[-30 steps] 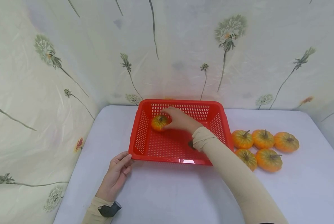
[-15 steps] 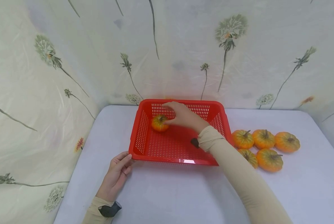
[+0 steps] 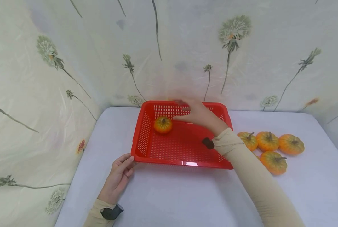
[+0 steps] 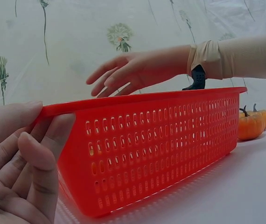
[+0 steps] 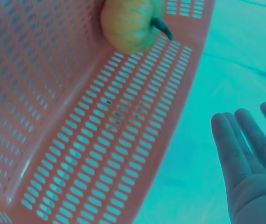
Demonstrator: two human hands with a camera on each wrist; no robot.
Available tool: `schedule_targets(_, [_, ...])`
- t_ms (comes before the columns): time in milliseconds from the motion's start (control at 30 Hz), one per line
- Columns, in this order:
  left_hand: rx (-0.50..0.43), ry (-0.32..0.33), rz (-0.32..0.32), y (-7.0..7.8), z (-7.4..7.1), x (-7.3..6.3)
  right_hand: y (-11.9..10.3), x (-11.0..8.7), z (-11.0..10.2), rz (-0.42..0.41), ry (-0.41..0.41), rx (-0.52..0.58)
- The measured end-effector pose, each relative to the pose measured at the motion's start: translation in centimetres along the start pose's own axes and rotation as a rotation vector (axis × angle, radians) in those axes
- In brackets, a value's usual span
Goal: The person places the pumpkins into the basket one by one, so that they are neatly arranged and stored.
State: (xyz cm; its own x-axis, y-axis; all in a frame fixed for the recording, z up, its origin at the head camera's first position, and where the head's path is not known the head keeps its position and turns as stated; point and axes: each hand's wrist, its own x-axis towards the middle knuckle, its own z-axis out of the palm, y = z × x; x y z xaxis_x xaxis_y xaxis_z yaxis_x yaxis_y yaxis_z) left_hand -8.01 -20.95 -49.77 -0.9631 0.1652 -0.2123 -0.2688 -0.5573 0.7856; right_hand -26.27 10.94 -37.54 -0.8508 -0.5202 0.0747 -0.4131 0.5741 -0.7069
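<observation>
A red perforated plastic basket stands on the table, and one small orange-green pumpkin sits inside, near its back left corner. My left hand pinches the basket's front left corner; in the left wrist view its thumb lies over the rim and fingers curl beneath. Over the basket's back part is my right hand, fingers spread and holding nothing, apart from the pumpkin to its left. In the right wrist view the pumpkin shows its dark stem, with the right hand's fingers extended well away from it.
Several more pumpkins lie in two rows on the white table, right of the basket. The right sleeve partly covers them. A flower-printed curtain hangs behind and to the left.
My right hand has let go of the pumpkin in the basket, then risen and moved right. The pumpkin stays at the back left. My left hand keeps its hold on the corner.
</observation>
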Motion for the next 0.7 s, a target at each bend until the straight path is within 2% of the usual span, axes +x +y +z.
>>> schedule_targets(167, [0.005,0.01,-0.004,0.0,0.0,0.0,0.0,-1.6,-1.2,0.028,0.018,-0.034])
schedule_targets(300, [0.006,0.012,-0.01,0.0,-0.1,0.0,0.0,-2.9,-2.2,0.011,0.04,-0.047])
schedule_targets(500, [0.008,0.005,-0.009,0.0,-0.2,0.0,0.2,-4.8,-3.5,-0.033,0.099,0.014])
schedule_targets(700, [0.003,0.008,-0.011,0.0,-0.1,0.0,0.7,-7.2,-4.8,0.006,0.129,-0.013])
